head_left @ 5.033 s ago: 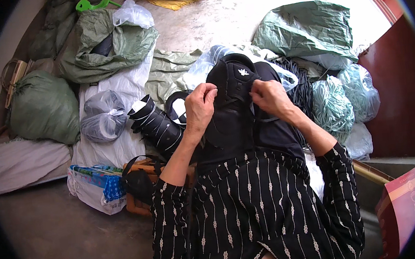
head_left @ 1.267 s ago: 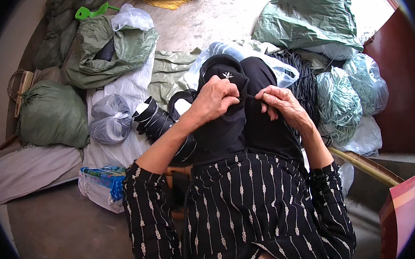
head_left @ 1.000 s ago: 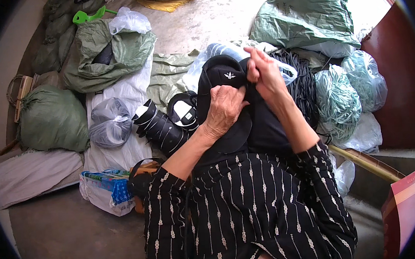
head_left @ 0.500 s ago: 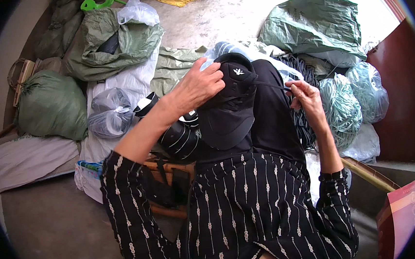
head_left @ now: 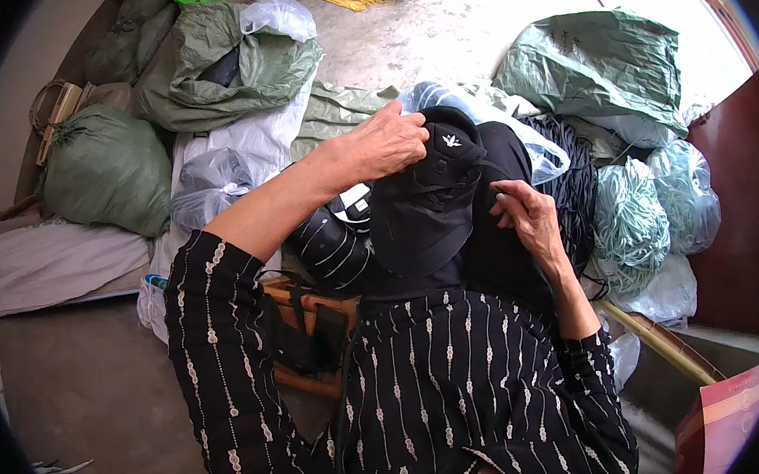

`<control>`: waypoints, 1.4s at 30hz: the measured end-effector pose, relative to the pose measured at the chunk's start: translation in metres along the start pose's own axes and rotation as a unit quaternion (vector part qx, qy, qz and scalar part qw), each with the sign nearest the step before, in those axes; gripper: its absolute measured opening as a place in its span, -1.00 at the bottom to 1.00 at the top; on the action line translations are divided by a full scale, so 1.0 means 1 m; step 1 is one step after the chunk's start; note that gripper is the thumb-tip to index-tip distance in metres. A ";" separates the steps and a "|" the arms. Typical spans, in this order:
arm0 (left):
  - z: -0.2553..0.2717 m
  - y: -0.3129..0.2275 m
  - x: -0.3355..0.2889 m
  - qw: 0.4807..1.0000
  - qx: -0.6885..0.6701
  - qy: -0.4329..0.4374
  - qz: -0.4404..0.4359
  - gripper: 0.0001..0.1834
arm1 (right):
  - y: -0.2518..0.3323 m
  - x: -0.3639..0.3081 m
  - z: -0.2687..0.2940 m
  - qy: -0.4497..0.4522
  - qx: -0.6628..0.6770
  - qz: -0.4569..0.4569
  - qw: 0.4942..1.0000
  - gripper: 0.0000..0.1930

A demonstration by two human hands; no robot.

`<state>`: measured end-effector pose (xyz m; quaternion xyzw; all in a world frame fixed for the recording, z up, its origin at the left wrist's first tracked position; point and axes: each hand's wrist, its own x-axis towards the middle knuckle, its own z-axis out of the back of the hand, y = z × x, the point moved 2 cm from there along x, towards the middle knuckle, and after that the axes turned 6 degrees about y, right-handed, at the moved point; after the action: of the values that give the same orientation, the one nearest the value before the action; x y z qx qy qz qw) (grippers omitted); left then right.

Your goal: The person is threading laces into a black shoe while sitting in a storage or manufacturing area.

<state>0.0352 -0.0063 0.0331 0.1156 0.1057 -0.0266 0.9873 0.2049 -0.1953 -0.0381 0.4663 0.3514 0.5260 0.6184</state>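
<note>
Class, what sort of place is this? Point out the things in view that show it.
Probably an informal workroom or storeroom: a bulging green sack sits at the left, and a bundle of pale green cords and a heap of black cords lie at the right.

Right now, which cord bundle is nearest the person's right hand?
The black bundle, just to the right of the right hand. It is the only black one; the pale green bundle and the outermost pale green bundle lie farther right.
</note>
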 end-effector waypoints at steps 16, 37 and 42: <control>-0.017 0.002 0.013 0.944 -0.282 0.029 0.166 -0.85 | 0.002 -0.005 -0.007 0.012 0.049 -0.011 0.999 -0.85; -0.019 -0.018 0.042 0.734 -0.640 -0.214 0.078 -0.78 | 0.017 0.033 -0.006 0.036 0.434 -0.069 0.897 -0.84; -0.022 -0.016 0.035 0.686 -0.695 -0.203 0.074 -0.76 | 0.039 0.007 0.217 -0.196 0.241 0.034 0.950 -0.81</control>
<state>0.0634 -0.0180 0.0008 -0.6042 -0.1176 0.1044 0.7812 0.3941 -0.2327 0.0685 0.7069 0.3238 0.3445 0.5261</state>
